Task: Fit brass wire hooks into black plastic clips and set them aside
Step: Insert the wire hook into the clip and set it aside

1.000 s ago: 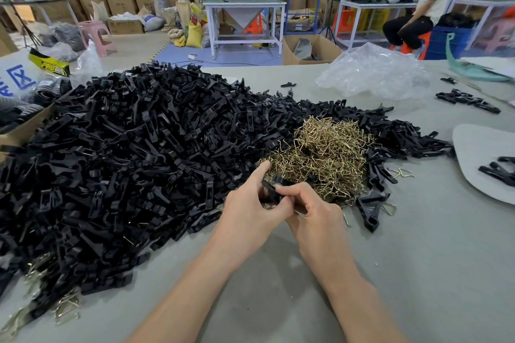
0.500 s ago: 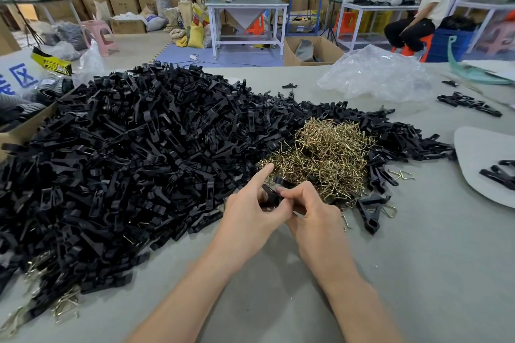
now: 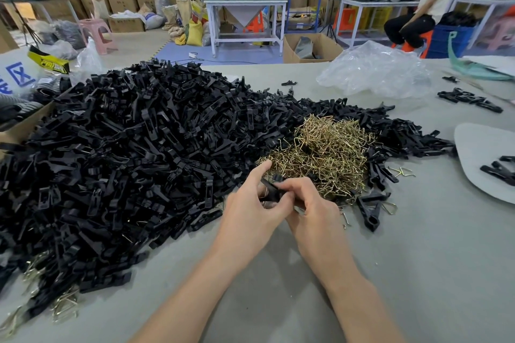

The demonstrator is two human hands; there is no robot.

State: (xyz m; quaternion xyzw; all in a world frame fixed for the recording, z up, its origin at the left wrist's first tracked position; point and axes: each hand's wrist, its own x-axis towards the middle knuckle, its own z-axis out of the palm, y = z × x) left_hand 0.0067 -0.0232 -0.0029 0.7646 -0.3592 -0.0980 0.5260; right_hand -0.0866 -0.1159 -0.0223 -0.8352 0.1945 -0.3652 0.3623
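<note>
Down on the head view, we hold one black clip between both hands just above the grey table, at the near edge of the heap of brass wire hooks. Our left hand grips the clip's left part with thumb and curled fingers, while its forefinger sticks out straight toward the brass heap. Our right hand has its fingers curled over the clip's right end, pinching it. The clip's long axis runs crosswise from hand to hand, its left end a little farther from us than its right. Our fingers cover both ends, so we cannot tell which way its mouth points, nor whether a hook sits in it. The big heap of black clips spreads to the left and behind. A loose clip lies just right of our right hand, and a crumpled clear plastic bag lies on the far side of the table.
</note>
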